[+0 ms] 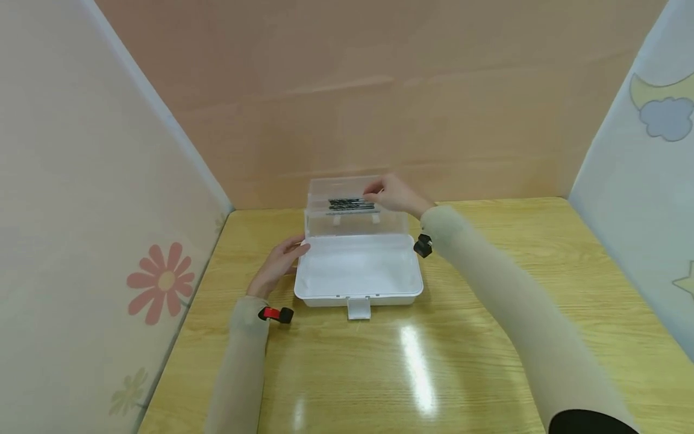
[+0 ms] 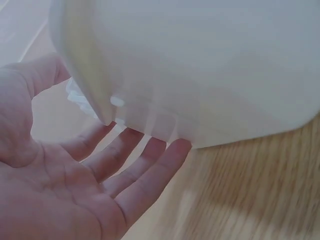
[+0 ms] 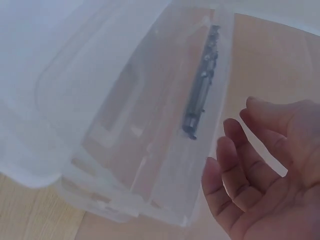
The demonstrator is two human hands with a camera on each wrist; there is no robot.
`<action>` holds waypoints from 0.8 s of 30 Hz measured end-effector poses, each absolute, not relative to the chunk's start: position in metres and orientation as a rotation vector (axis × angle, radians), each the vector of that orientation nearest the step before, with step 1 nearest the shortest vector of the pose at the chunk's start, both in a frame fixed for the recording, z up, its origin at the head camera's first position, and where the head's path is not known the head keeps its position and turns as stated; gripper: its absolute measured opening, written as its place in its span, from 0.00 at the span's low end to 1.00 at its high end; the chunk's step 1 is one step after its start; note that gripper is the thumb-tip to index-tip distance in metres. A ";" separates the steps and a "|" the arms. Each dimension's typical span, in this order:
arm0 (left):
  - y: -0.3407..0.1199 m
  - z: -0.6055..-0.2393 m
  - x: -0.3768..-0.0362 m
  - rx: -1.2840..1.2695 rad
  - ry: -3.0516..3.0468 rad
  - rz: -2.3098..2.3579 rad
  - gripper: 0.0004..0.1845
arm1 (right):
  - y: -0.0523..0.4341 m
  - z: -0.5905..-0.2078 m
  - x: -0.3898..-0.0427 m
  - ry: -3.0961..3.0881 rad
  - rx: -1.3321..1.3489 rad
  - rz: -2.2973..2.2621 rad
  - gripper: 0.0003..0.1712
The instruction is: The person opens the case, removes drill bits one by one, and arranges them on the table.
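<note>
The white storage box [image 1: 358, 268] is sitting open mid-table, its clear lid [image 1: 355, 205] standing at twelve o'clock. The right hand [image 1: 394, 193], fingers relaxed, is touching the lid; the left hand [image 1: 279, 262], fingers straight, is steadying the nine o'clock side. Closing looks underway; lowering needs care.

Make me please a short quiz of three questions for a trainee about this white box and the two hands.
1. True or false: the lid of the box stands open.
2. Where is the left hand? A) at the box's left side B) inside the box C) flat on the table, far from the box
3. What lies in the clear lid, by the right hand?

Key:
1. True.
2. A; straight fingers reach to its bottom edge.
3. Dark drill bits.
</note>
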State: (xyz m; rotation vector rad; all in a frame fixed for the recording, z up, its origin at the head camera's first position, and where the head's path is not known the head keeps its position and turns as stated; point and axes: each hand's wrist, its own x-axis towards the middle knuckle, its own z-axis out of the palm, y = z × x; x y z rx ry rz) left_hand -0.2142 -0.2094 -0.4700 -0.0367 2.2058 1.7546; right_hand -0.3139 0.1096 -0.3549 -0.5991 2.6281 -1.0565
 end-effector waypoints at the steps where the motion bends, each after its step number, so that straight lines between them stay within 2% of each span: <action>1: -0.209 -0.470 -0.214 -0.043 2.203 1.762 0.36 | 0.107 -0.357 -0.316 2.633 -0.608 -1.046 0.17; 9: -0.207 -0.470 -0.218 -0.064 2.191 1.763 0.36 | 0.099 -0.370 -0.322 2.679 -0.629 -0.964 0.11; 24: -0.207 -0.467 -0.212 -0.062 2.169 1.763 0.36 | 0.094 -0.357 -0.331 2.590 -0.591 -0.793 0.10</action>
